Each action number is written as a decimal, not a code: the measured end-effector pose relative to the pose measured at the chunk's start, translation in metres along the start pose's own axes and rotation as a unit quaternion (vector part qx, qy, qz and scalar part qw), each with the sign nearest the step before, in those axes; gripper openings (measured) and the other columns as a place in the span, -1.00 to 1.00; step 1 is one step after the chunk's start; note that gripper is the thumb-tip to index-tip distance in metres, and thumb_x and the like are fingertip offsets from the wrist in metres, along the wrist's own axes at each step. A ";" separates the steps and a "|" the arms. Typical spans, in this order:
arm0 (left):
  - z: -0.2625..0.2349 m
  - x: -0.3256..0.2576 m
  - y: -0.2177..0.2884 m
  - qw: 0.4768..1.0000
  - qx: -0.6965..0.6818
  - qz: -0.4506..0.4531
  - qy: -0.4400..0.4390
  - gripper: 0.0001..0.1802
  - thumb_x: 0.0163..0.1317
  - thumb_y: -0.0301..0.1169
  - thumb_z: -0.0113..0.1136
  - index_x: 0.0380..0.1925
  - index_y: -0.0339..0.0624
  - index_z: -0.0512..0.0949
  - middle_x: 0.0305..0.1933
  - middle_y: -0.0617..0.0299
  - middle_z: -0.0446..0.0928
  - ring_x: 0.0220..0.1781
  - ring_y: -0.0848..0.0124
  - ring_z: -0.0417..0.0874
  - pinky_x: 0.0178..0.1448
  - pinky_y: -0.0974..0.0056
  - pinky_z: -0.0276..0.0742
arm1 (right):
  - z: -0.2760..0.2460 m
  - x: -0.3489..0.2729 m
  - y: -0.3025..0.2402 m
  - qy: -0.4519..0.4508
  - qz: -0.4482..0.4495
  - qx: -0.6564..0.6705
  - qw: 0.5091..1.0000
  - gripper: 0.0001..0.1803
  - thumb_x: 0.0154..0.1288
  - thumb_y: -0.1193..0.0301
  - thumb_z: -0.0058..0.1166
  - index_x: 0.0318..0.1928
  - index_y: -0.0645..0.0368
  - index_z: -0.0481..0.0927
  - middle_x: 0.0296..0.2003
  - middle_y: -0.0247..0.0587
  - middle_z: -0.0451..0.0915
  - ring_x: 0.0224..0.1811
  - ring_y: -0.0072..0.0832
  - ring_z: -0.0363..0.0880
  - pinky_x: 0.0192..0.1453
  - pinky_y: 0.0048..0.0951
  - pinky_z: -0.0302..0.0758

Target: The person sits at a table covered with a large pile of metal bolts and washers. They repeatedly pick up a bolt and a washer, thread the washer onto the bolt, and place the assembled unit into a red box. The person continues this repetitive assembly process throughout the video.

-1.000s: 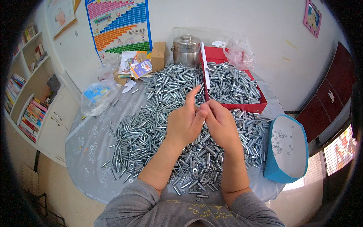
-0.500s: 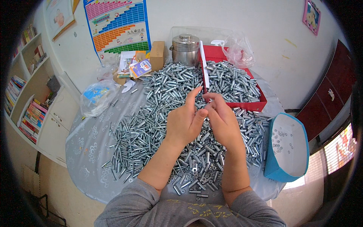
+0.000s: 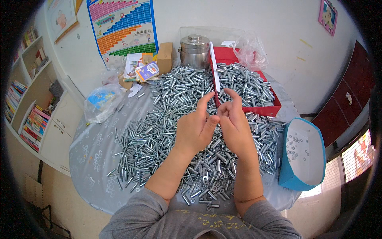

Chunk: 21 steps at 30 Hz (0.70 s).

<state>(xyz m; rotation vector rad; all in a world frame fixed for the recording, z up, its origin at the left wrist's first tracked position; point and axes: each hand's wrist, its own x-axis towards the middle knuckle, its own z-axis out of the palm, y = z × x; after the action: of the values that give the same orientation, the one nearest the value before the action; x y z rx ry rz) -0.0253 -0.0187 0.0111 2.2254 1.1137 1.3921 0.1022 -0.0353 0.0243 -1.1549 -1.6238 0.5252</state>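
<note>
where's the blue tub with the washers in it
In the head view the blue tub sits at the table's right edge, right of the right hand and below the red tray of bolts.

Brightness: bright, even daylight across the counter [image 3: 91, 159]
Source: window [image 3: 358, 155] at 4 o'clock glows, overexposed
Shadows: soft and short, falling under the hands and forearms toward 7 o'clock
Glare: small highlights on the heap of metal bolts [image 3: 167, 115], the steel pot [image 3: 194, 51] at 12 o'clock and the clear plastic bags
Distortion: strong fisheye; wall and shelf [image 3: 28, 95] edges bow near the rim
Vignette: black corners ring the circular picture
Focus: sharp in the centre, softer toward 9 and 3 o'clock
</note>
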 end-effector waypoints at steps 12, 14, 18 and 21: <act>-0.002 0.002 -0.003 1.000 -0.007 -0.010 0.005 -0.33 0.26 0.12 -0.34 0.11 -0.22 0.23 -0.69 0.19 0.47 -0.62 0.18 0.53 -0.57 0.20 0.31 | -0.002 -0.002 0.003 -0.085 0.015 -0.002 0.996 -0.62 0.13 0.48 -0.18 -0.02 0.37 0.22 -0.51 -0.01 0.46 -0.46 -0.17 0.48 -0.29 -0.28 0.38; -0.002 0.002 0.000 1.000 0.001 -0.016 -0.003 -0.34 0.26 0.12 -0.33 0.11 -0.21 0.23 -0.70 0.20 0.46 -0.62 0.18 0.53 -0.56 0.20 0.31 | -0.003 -0.001 0.005 -0.088 0.019 0.072 0.993 -0.63 0.16 0.45 -0.17 -0.02 0.36 0.25 -0.50 -0.02 0.47 -0.45 -0.17 0.49 -0.29 -0.29 0.39; -0.001 0.002 -0.001 0.999 0.013 -0.037 -0.019 -0.35 0.26 0.11 -0.33 0.12 -0.18 0.23 -0.71 0.21 0.46 -0.61 0.19 0.54 -0.55 0.20 0.32 | -0.007 0.004 0.009 -0.012 0.030 0.031 0.999 -0.60 0.24 0.33 -0.13 0.00 0.36 0.26 -0.50 -0.04 0.49 -0.45 -0.18 0.51 -0.31 -0.29 0.38; -0.002 0.003 -0.002 0.999 0.012 -0.049 -0.016 -0.36 0.26 0.10 -0.32 0.12 -0.18 0.23 -0.70 0.22 0.46 -0.60 0.18 0.53 -0.55 0.19 0.32 | -0.009 0.006 0.005 0.018 0.084 0.026 0.996 -0.62 0.26 0.29 -0.10 -0.02 0.31 0.31 -0.53 -0.06 0.49 -0.47 -0.22 0.50 -0.34 -0.30 0.38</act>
<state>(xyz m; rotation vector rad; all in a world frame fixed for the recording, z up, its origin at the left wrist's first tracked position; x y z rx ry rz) -0.0270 -0.0149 0.0125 2.1700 1.2190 1.3061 0.1128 -0.0297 0.0271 -1.2615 -1.4823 0.6459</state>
